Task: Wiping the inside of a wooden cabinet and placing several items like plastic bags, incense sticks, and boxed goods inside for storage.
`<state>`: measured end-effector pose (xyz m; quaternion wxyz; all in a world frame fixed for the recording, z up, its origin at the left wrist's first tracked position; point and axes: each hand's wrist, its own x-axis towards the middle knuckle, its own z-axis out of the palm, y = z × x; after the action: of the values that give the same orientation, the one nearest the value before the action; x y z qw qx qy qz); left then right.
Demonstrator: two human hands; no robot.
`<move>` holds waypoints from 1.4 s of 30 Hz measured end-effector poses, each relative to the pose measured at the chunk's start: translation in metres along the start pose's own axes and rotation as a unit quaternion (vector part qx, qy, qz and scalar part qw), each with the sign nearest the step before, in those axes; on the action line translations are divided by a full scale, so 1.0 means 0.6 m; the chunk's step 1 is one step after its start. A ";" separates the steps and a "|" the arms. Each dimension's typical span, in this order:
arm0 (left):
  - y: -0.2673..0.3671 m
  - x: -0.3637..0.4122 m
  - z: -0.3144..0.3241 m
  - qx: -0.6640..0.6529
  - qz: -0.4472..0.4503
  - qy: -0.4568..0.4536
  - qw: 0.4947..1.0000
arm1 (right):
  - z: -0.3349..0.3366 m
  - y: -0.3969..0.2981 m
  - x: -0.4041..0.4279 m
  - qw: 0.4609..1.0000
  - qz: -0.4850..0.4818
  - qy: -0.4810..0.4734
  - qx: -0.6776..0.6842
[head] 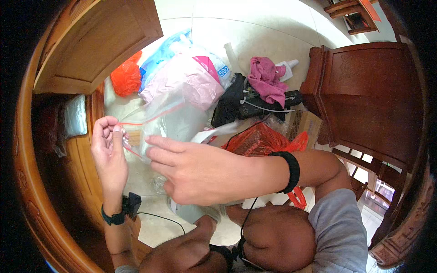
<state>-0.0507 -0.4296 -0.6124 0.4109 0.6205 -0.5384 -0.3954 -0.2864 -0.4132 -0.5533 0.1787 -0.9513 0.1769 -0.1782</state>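
Observation:
My left hand (111, 146) pinches the edge of a clear plastic zip bag (164, 112) between thumb and fingers. A red-orange seal line runs along the bag's mouth, which gapes between my hands. My right hand (187, 167) reaches across from the right, its bent fingertips at the bag's near side. Whether those fingers grip the film or only touch it is hidden. Just beyond the bag lies a pale pink plastic bag (184, 75), overlapped by white and blue packaging (165, 44).
An open wooden cabinet door (102, 44) stands at left, with a clear-wrapped packet (75, 116) inside the cabinet. On the floor are an orange bag (126, 75), a pink cloth (266, 78), a white bottle (288, 69), black items (228, 102) and a red bag (259, 140). Dark wooden furniture (368, 95) borders the right.

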 end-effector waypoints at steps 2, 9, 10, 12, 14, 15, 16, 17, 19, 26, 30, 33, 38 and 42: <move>0.050 0.002 -0.020 -0.060 -0.116 -0.099 0.986 | 0.000 -0.002 0.000 0.999 0.004 -0.037 0.016; 0.064 0.015 -0.029 0.013 -0.102 -0.230 0.968 | -0.020 -0.008 -0.007 0.994 -0.031 -0.038 0.101; 0.058 0.015 -0.028 0.028 -0.054 -0.227 0.972 | -0.023 -0.009 -0.008 0.991 -0.022 -0.052 0.124; 0.063 0.020 -0.045 0.025 -0.031 -0.137 0.990 | -0.040 -0.017 0.005 0.992 -0.012 -0.066 0.109; 0.065 0.021 -0.058 0.024 -0.010 -0.039 0.999 | -0.057 -0.027 0.016 0.992 -0.009 -0.084 0.098; 0.070 0.022 -0.050 -0.039 -0.031 0.006 0.999 | -0.064 -0.029 0.009 0.985 0.029 -0.137 0.097; 0.069 0.025 -0.042 -0.103 -0.050 0.054 0.992 | -0.074 -0.030 0.004 0.981 0.037 -0.163 0.100; 0.065 0.037 -0.034 -0.100 -0.001 0.081 0.992 | -0.091 -0.032 -0.001 0.978 0.040 -0.179 0.102; 0.095 0.031 -0.050 -0.104 0.028 0.109 0.988 | -0.118 -0.035 0.000 0.976 0.074 -0.176 0.103; 0.072 -0.031 -0.022 -0.039 0.043 -0.087 0.995 | -0.080 0.001 -0.026 0.973 0.099 -0.190 0.087; 0.045 -0.062 0.015 -0.018 -0.005 -0.215 0.976 | -0.057 0.016 -0.071 0.940 0.167 -0.287 0.076; 0.015 -0.060 0.033 -0.048 -0.001 -0.162 0.986 | -0.085 0.013 -0.084 0.930 0.197 -0.302 0.064; -0.005 -0.058 0.046 -0.044 -0.026 -0.182 0.982 | -0.198 -0.004 -0.081 0.935 0.251 -0.221 0.115; -0.014 -0.055 0.066 -0.003 -0.007 -0.218 0.976 | -0.244 -0.019 -0.081 0.919 0.349 -0.096 0.159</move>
<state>-0.0884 -0.3994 -0.6328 0.2831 0.5216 -0.6094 -0.5258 -0.3844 -0.4243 -0.4341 0.3950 -0.8008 0.4487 -0.0380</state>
